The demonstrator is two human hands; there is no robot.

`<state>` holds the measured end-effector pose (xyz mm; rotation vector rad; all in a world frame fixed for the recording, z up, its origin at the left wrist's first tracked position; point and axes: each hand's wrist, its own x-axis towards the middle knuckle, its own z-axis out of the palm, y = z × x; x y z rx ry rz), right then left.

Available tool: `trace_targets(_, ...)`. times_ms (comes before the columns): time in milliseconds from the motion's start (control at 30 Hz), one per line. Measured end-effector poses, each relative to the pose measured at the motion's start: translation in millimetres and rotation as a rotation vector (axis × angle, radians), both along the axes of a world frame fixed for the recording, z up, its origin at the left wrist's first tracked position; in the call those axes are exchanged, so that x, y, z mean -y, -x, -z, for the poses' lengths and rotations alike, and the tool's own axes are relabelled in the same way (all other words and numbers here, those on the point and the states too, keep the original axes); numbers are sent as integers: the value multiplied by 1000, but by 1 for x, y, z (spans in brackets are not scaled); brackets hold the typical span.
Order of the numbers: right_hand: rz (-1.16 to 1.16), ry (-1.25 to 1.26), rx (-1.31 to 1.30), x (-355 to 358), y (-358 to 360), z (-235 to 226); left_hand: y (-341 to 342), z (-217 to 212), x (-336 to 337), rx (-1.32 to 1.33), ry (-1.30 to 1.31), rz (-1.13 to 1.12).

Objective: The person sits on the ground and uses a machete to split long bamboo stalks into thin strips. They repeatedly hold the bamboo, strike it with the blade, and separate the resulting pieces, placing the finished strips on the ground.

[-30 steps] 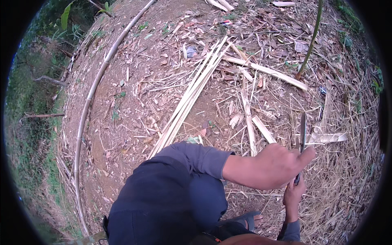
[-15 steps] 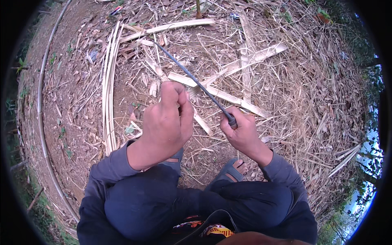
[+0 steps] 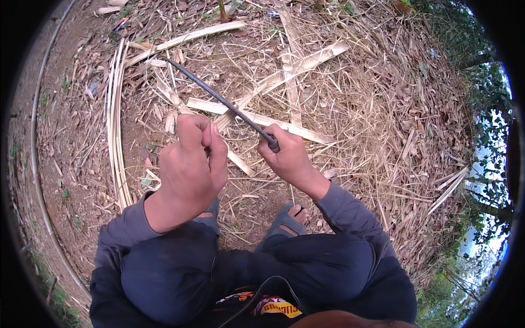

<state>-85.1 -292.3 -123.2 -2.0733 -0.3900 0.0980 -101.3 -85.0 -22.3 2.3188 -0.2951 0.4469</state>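
My right hand [image 3: 292, 157] is closed around the dark handle of a long knife [image 3: 210, 93]. Its narrow dark blade points away and to the left, seen almost edge-on. Left of the handle and nearer to me, my left hand [image 3: 188, 161] is raised with its fingers curled and thumb pressed to them. Whatever sits in that pinch is hidden by the fingers. Beyond both hands, pale split strips [image 3: 284, 127] lie crossed on the ground, and the blade passes above them in view. A lighter strip end shows just past my left fingertips; whether they hold it is unclear.
A bundle of long pale strips [image 3: 116, 126] lies on the left. Farther left runs a long thin pole [image 3: 36, 126]. Dry shavings [image 3: 361, 131] and leaves cover the ground. My sandalled foot [image 3: 287, 221] is below my right hand; foliage stands at the right rim.
The whole view has shifted, so hands, knife and ground strips all appear farther left. Both hands keep the same grip, and the knife stays at nearly the same slant.
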Motion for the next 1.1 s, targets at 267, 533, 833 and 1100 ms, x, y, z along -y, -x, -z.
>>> trace_targets(267,100,79,-125,1,-12,3,-3,10,1,-251,-211,4)
trace_targets(533,9,25,-104,-7,9,-9,-7,12,-13,-320,156,22)
trace_targets(833,76,-68,-135,13,-21,-21,-31,-25,-1,-242,143,14)
trace_targets(1100,591,105,-185,103,-131,89,-28,-26,-12,-221,186,-37)
